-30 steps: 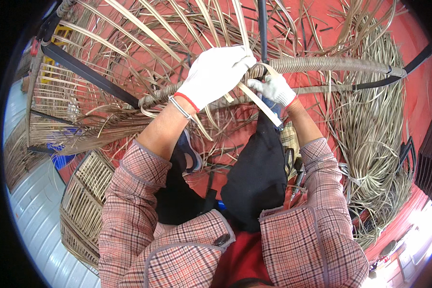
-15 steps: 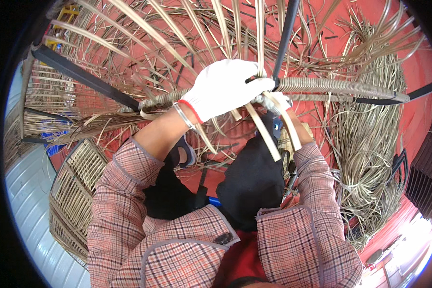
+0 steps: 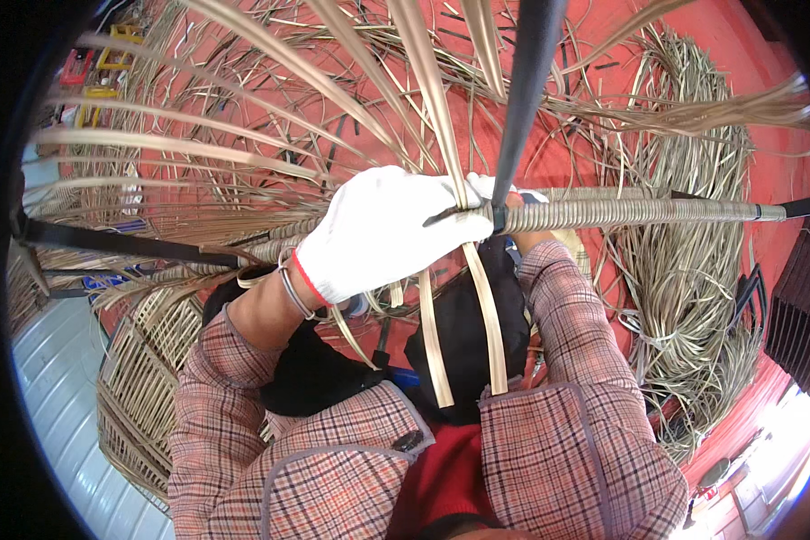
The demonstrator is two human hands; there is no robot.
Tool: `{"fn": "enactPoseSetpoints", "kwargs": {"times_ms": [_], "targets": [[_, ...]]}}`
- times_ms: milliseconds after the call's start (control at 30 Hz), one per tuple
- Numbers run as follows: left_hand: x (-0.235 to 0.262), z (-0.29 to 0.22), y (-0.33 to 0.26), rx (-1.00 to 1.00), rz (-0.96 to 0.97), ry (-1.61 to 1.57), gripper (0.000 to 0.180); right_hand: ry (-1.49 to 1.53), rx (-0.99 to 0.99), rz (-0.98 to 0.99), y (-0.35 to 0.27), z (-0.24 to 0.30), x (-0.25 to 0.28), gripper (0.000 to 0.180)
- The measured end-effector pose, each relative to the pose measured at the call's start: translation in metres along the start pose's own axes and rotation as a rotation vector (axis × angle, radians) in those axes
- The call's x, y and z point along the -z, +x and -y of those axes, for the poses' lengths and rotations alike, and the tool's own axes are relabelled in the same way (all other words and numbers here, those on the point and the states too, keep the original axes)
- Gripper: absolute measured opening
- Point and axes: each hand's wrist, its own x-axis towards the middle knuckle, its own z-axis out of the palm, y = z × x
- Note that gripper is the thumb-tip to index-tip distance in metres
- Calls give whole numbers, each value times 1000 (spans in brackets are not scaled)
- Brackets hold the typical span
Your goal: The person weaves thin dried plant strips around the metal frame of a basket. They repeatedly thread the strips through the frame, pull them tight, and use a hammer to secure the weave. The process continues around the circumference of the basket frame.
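My gloved left hand (image 3: 387,232) grips a pale strip (image 3: 434,103) at the wrapped bar (image 3: 639,212), just beside the black rod (image 3: 524,99); my right hand (image 3: 483,185) is mostly hidden there, so I cannot tell its hold.

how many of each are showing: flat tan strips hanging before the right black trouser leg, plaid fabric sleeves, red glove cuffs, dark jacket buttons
Flat tan strips before the right black trouser leg: 2
Plaid fabric sleeves: 2
Red glove cuffs: 1
Dark jacket buttons: 1
Total: 6
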Motion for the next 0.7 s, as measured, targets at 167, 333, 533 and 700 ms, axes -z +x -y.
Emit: {"fn": "enactPoseSetpoints", "kwargs": {"times_ms": [167,333,533,700], "targets": [[14,1,-3,-98,-32,-31,32,-85,74,-285,-12,-2,-1,25],[44,2,-1,119,-59,-296,30,-207,-110,-409,-15,19,20,42],[50,-4,4,190,-110,-353,28,-220,21,-304,-31,21,34,17],[45,-4,3,42,-82,-217,26,-202,35,-629,-28,13,15,24]]}}
